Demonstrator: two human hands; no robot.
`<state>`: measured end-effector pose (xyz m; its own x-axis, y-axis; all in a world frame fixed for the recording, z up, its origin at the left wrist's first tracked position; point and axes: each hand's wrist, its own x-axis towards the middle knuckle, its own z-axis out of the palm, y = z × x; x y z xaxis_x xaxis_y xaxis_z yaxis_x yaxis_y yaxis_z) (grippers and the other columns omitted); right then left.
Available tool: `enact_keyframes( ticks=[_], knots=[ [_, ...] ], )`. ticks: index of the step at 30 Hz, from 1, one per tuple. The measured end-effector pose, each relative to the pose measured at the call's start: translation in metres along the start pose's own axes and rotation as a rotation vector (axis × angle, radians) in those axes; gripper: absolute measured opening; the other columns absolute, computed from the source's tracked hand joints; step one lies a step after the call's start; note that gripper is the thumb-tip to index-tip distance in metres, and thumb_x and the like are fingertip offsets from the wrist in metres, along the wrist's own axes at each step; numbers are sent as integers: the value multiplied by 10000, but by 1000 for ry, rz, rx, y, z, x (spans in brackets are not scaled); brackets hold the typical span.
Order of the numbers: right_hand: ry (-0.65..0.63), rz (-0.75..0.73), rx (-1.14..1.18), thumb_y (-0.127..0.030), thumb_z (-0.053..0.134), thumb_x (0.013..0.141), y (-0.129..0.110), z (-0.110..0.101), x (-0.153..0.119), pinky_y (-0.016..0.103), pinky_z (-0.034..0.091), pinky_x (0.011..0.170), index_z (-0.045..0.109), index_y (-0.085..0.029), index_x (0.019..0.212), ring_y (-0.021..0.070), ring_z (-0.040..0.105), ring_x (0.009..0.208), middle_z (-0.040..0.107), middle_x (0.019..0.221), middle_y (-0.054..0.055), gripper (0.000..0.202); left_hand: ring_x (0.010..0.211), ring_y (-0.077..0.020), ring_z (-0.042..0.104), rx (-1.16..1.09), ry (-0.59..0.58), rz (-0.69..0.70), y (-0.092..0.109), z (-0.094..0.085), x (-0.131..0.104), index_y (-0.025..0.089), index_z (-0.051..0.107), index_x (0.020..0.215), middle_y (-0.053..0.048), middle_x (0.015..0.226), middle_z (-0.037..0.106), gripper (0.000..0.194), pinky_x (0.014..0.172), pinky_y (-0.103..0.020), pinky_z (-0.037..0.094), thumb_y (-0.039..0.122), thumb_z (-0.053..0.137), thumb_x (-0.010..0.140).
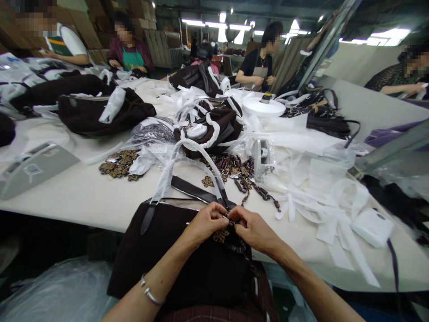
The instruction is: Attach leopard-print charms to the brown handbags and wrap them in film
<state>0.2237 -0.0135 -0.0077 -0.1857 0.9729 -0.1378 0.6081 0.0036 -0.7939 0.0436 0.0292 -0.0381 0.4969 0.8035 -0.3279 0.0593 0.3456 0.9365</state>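
Over the plain dark bag (201, 273), left hand (211, 219) and right hand (251, 228) pinch the top of a tan, black-spotted charm (221, 235)

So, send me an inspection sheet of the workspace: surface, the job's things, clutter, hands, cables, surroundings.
Surface: pale table, much of it covered.
Job's things: dark bag at the near edge, with a white-wrapped handle; spotted charm by the hands.
Clutter: white strips at right, charm pile and grey dispenser at left.
Hands: left hand and right hand close together, fingers pinched at a small part, mostly hidden.
Cables: dark strand hanging by a white box; cable or strap, cannot tell.
Surroundings: several people beyond the table; ceiling lights on.
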Motion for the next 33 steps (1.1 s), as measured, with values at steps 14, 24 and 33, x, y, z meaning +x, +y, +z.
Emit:
enact_keyframes(
  ticks=[14, 24, 33],
  knots=[
    [180, -269, -341, -190, 614, 863, 1, 13, -5, 322, 342, 801, 705, -234, 931, 182, 596, 893, 676, 932, 33, 122, 497, -63, 463, -172, 71, -57, -4, 3, 1, 169, 505, 845, 91, 565, 543, 332, 534, -190, 326, 126, 656, 553],
    [255, -328, -216, -186, 636, 894, 18, 20, -1, 324, 362, 787, 711, -225, 870, 164, 601, 880, 673, 909, 18, 88, 588, -80, 542, -223, -15, -81, 3, -8, -15, 158, 533, 857, 37, 677, 608, 321, 595, -207, 373, 231, 755, 636],
    [126, -369, -285, -157, 622, 883, 14, 16, 1, 334, 330, 789, 666, -230, 910, 179, 616, 883, 709, 929, 6, 90, 554, -66, 510, -218, -6, -80, -2, -7, -15, 139, 566, 849, 38, 652, 592, 294, 554, -192, 349, 204, 752, 632]
  ],
)
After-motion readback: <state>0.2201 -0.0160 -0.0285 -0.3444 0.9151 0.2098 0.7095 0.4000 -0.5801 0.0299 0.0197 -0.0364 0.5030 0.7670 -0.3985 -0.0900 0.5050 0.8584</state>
